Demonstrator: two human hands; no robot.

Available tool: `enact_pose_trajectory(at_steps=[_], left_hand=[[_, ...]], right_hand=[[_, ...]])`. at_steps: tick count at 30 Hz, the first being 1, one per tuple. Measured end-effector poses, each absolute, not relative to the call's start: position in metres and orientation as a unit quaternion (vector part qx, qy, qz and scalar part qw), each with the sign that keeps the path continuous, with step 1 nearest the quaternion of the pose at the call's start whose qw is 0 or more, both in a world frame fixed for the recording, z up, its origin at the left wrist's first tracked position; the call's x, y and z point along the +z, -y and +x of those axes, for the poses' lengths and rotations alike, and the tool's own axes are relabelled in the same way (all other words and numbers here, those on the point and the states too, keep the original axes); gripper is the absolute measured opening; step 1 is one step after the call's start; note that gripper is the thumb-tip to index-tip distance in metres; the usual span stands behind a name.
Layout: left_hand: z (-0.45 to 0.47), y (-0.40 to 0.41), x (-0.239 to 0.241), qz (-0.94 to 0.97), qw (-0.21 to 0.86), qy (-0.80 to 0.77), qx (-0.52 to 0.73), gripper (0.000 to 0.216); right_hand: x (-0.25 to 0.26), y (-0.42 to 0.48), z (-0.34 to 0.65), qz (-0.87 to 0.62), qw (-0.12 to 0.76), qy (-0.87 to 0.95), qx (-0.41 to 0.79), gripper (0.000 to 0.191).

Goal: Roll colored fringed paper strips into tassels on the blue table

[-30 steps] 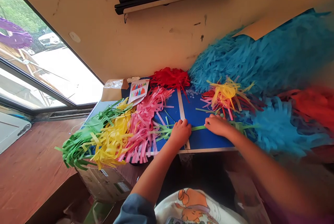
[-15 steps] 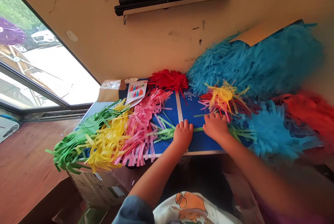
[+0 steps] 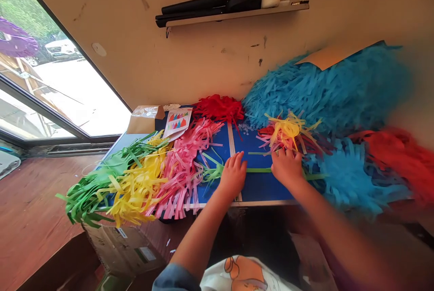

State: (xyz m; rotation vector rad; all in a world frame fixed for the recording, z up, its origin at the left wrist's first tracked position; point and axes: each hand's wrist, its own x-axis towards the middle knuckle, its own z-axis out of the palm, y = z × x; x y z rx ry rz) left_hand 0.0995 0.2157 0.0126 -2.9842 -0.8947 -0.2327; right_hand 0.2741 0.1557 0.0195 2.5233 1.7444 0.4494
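Note:
A light green fringed paper tassel point(image 3: 258, 170) lies across the blue tabletop, its middle drawn into a narrow flat band and its strips spreading at both ends. My left hand point(image 3: 233, 173) is closed over the left part, just right of the loose green strips. Around the band's right part my right hand point(image 3: 288, 167) is closed, palm down. What the fingertips do beneath is hidden. Just beyond my right hand sits a bunch of yellow and pink fringed tassels point(image 3: 288, 130). Pink fringed tassels point(image 3: 190, 159) lie left of my left hand.
Yellow point(image 3: 142, 178) and green tassels point(image 3: 105, 184) fill the left end. A red bunch point(image 3: 219, 107), a big blue pile point(image 3: 325, 92), light blue point(image 3: 356, 173) and red fringe point(image 3: 400, 159) lie around. A printed card point(image 3: 178, 121) and a wall shelf point(image 3: 237, 16) are beyond.
My hands have moved apart, the left one leftward and the right one rightward, exposing more of the green band between them. The view has tilted slightly upward.

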Motion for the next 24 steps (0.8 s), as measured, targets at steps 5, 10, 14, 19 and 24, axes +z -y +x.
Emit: enact_pose_trajectory(at_steps=[5, 10, 14, 19, 24], left_hand=[[0.126, -0.174, -0.007, -0.98, -0.021, 0.186, -0.066, 0.077], [0.105, -0.193, -0.009, -0.955, -0.034, 0.294, -0.004, 0.088], [0.081, -0.208, -0.001, -0.942, -0.033, 0.335, 0.012, 0.088], [0.082, -0.2, 0.004, -0.936, -0.038, 0.35, 0.031, 0.094], [0.085, -0.19, 0.005, -0.926, -0.034, 0.374, 0.028, 0.087]], right_hand=[[0.019, -0.157, 0.276, 0.814, 0.027, -0.565, 0.131, 0.026], [0.017, -0.157, 0.275, 0.815, 0.035, -0.567, 0.114, 0.028], [0.015, -0.159, 0.275, 0.812, 0.033, -0.572, 0.114, 0.031], [0.028, -0.167, 0.273, 0.801, 0.019, -0.584, 0.13, 0.034], [0.02, -0.159, 0.235, 0.761, -0.042, -0.63, 0.151, 0.043]])
